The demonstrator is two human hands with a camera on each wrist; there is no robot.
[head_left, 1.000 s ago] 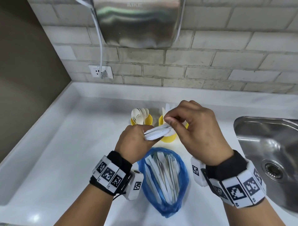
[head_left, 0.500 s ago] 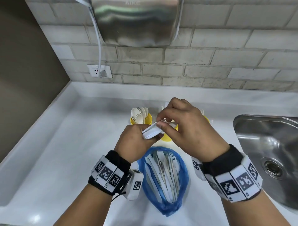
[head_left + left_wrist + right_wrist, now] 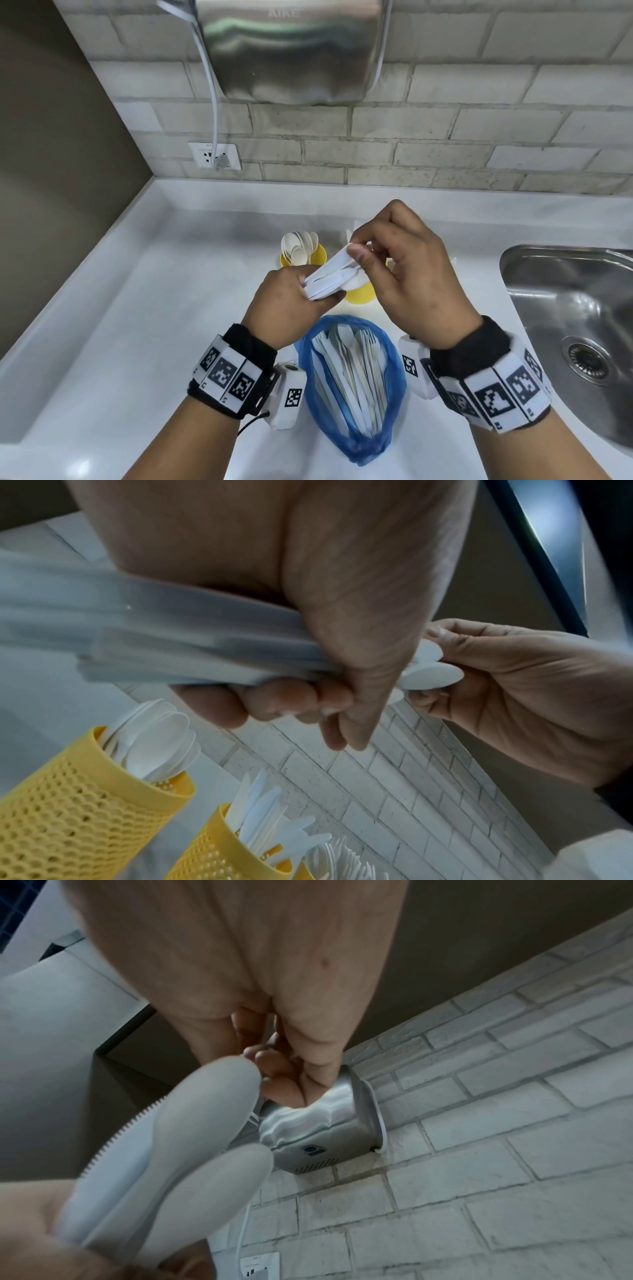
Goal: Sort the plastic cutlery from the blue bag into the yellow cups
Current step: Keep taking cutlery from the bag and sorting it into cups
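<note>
The left hand (image 3: 286, 301) grips a bundle of white plastic cutlery (image 3: 330, 279) above the blue bag (image 3: 394, 346), near the yellow cups (image 3: 85, 804). The right hand (image 3: 411, 270) pinches the bundle's rounded tips.

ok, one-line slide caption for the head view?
Left hand grips cutlery bundle; right hand pinches one piece above the blue bag.
</note>
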